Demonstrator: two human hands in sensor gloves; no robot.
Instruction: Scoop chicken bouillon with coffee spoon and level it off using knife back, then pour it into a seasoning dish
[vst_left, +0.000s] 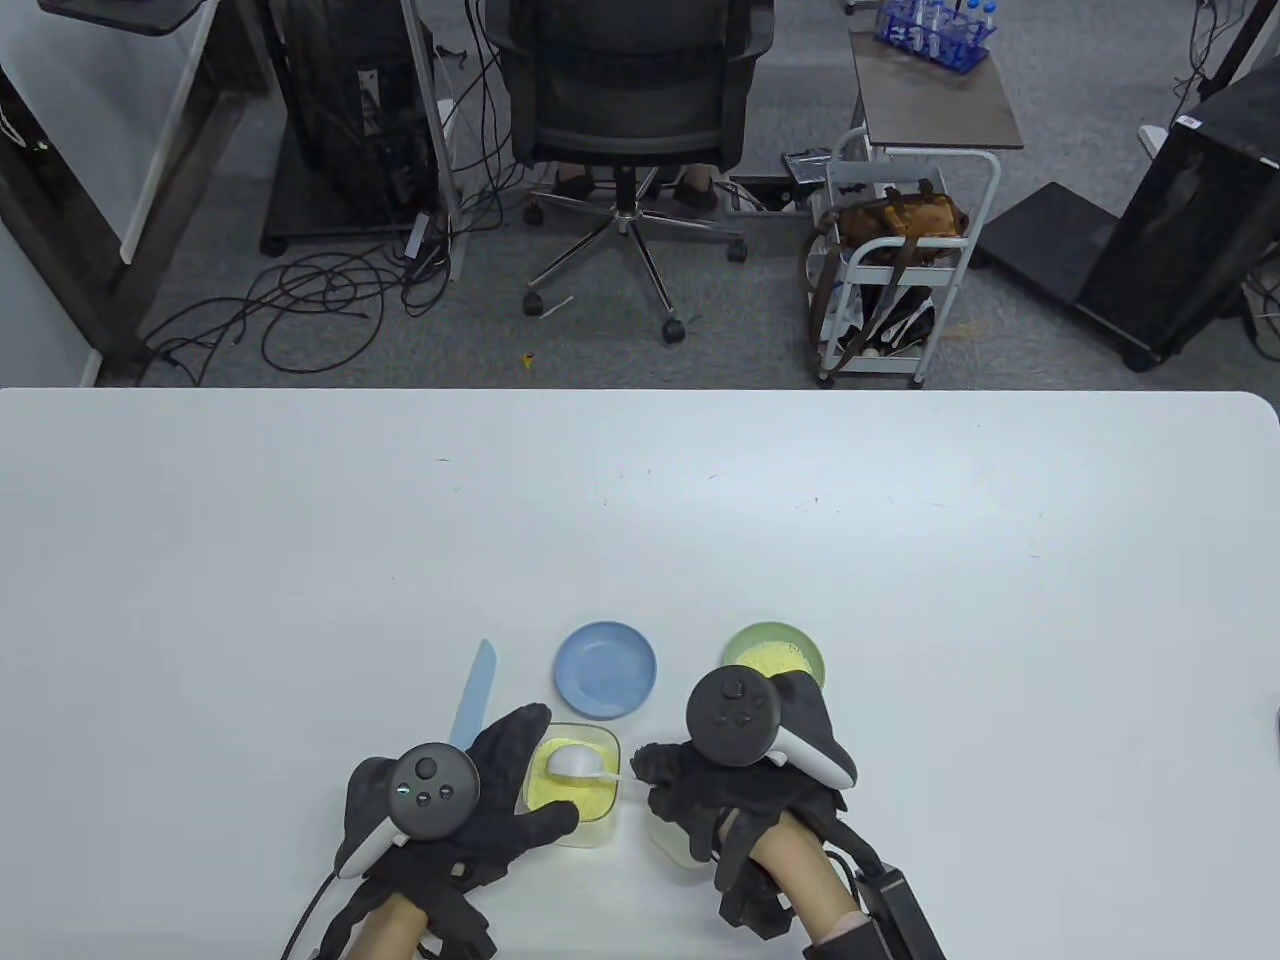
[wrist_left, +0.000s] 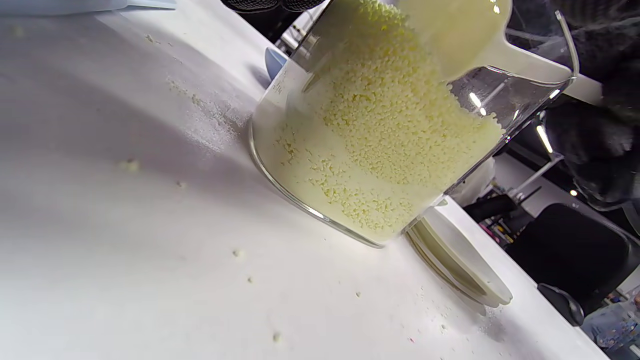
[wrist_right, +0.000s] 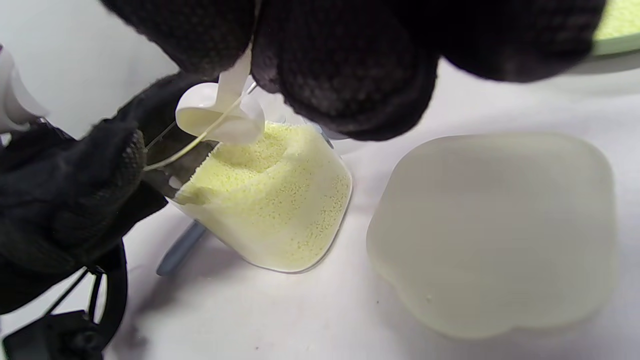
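Two gloved grips: left hand (vst_left: 470, 790) round clear container (vst_left: 585, 800), right hand (vst_left: 700, 790) pinching white spoon (vst_left: 578, 765).

All the things are sitting on the counter (vst_left: 900, 520) near its front edge, about midway along it. The bouillon container (vst_left: 580, 800) is standing closest to that edge, tilted, with the left hand (vst_left: 470, 800) gripping it from the left. The coffee spoon (vst_left: 575, 763) is reaching into it from the right, its handle pinched by the right hand (vst_left: 740, 790). The lid (wrist_right: 495, 235) is lying flat just right of the container, under the right hand. Behind the container, one dish (vst_left: 605, 670) is sitting; a second dish (vst_left: 775, 655), holding bouillon, is lying to its right. The knife (vst_left: 473, 695) is lying left of the first dish, pointing toward the back edge.
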